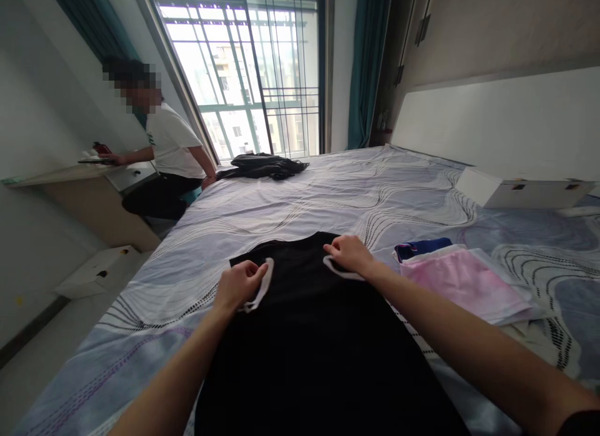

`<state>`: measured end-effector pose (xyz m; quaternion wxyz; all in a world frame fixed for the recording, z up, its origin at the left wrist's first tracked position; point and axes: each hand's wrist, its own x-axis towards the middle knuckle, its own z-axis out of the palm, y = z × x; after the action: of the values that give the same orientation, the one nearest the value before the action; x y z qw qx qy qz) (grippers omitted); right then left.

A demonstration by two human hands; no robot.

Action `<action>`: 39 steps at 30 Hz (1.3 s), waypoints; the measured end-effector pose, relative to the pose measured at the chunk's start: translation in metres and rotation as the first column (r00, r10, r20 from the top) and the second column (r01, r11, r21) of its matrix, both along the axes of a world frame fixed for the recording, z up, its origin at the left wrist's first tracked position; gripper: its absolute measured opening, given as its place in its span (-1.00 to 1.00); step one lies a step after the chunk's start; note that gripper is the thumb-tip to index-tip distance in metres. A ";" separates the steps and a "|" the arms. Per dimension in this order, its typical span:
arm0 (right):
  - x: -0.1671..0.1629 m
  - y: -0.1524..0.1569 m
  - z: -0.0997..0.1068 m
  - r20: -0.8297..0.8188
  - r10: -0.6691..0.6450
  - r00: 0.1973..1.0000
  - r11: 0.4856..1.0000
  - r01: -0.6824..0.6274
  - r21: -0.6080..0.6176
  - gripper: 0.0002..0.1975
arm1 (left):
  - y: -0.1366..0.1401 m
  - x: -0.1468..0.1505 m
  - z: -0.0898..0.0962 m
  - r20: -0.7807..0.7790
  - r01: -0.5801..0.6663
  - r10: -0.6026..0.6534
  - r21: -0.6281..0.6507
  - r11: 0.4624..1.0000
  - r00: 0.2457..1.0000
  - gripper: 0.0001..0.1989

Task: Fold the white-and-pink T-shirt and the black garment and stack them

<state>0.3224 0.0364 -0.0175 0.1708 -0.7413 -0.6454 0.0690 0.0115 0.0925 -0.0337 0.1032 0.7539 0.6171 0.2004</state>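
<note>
A black garment (323, 348) with white trim lies spread on the bed, reaching from the lower edge of the view up to its middle. On its left side my left hand (240, 286) is closed, with thumb and fingertips pinching the cloth by a white band (263, 293). My right hand (349, 253) is closed near the garment's top right, its fingers pinching at another white band (344, 273). Both hands rest low over the black cloth. Exactly how much fabric is between the fingers is hidden.
Folded pink and white cloth (464, 283) and a dark blue piece (424, 247) lie to the right. A white box (520, 189) sits farther back. Dark clothing (262, 166) lies at the far edge. Another person (173, 142) sits left by a desk (79, 186), holding a flat object.
</note>
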 end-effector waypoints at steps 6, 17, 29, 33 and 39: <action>-0.025 -0.012 -0.082 0.083 0.156 0.984 0.987 -0.151 -0.057 -0.36 | -0.003 0.027 -0.067 -0.170 0.221 -0.207 0.068 0.973 0.963 -0.44; 0.043 0.066 -0.100 0.064 -0.297 0.953 0.955 0.296 0.017 -0.26 | 0.071 -0.011 -0.097 -0.166 -0.143 0.159 0.106 0.984 0.973 -0.38; 0.092 0.185 -0.061 0.116 -0.142 0.983 0.988 0.148 -0.044 -0.70 | 0.194 0.004 -0.029 -0.160 -0.072 0.084 0.081 0.994 0.984 -0.52; 0.095 0.218 -0.026 0.161 -0.208 0.965 0.970 0.183 0.158 -0.64 | 0.218 0.008 0.008 -0.009 -0.139 0.144 0.218 0.966 0.990 -0.45; 0.081 0.187 -0.059 0.169 -0.091 0.981 0.994 0.099 -0.036 -0.72 | 0.193 0.002 -0.033 0.029 -0.159 0.157 0.052 0.986 0.987 -0.59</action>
<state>0.4036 0.2233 -0.0760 0.1028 -0.7780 -0.6196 0.0126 0.0135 0.2855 -0.0672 0.0741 0.7025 0.6679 0.2341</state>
